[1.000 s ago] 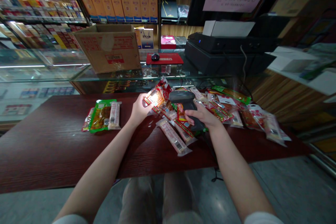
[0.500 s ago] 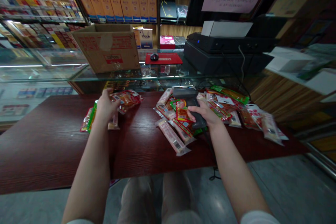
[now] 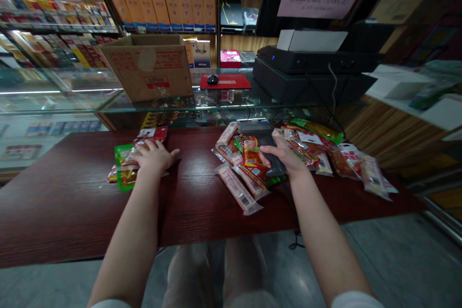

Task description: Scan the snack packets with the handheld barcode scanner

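My left hand (image 3: 153,156) lies with spread fingers over a small pile of snack packets at the left of the dark red tabletop (image 3: 187,219). A green-edged packet (image 3: 124,168) sticks out beside it, and a red-and-white packet (image 3: 153,134) shows beyond its fingers. My right hand (image 3: 283,156) is wrapped round the handle of a black barcode scanner (image 3: 275,166). The scanner's head is over a heap of packets, among them a red-and-yellow packet (image 3: 250,151). A long pale packet (image 3: 238,188) with a barcode lies in front of them.
More packets (image 3: 346,159) are spread along the table's right side. Behind the table, a glass counter bears an open cardboard box (image 3: 149,70), a mouse (image 3: 212,79) on a red mat and a black machine (image 3: 317,77). The scanner's cable (image 3: 290,202) runs down past the table's front edge.
My left hand has let go of a packet, now lying on the left pile. Its fingers have spread, and it has moved slightly right and down. My right hand stays with the scanner.
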Tool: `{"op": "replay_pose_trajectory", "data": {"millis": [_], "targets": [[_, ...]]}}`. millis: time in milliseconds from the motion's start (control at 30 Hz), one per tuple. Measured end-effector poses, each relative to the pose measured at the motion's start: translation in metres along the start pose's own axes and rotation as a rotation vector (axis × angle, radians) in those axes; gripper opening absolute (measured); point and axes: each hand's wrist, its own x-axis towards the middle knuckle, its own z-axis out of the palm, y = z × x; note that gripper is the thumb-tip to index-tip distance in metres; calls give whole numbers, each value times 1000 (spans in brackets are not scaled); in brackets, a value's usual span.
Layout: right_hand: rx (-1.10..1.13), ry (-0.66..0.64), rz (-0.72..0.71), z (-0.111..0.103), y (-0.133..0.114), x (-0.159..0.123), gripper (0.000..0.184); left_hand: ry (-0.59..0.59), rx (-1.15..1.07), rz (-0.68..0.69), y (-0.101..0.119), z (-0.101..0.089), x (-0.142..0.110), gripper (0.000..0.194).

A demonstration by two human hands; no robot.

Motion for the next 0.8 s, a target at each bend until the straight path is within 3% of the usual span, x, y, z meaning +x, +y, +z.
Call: {"op": "replay_pose_trajectory", "data": {"millis": [67, 133, 200, 300, 400, 567, 700, 800], "targets": [[-8, 1, -8, -1, -2, -1, 28, 4, -23, -108, -8, -2, 2, 97], [-13, 5, -2, -2, -5, -2, 28, 55, -23, -98, -11, -5, 1, 94], [-11, 16, 4, -3, -7, -3, 27, 179, -11, 27, -3, -8, -5, 84], [6, 39, 4, -6, -8, -3, 28, 340, -61, 298, 29, -6, -17, 65], [35, 64, 7, -11, -6, -2, 29, 183, -205, 478, 75, 1, -27, 61], [65, 89, 18, -19, -2, -1, 31, -26, -297, 492, 131, 18, -29, 70], [57, 87, 25, -19, -3, -2, 31, -86, -324, 519, 144, 21, -21, 52], [36, 89, 34, -16, -5, -2, 31, -96, -395, 501, 134, 18, -15, 38]]}}
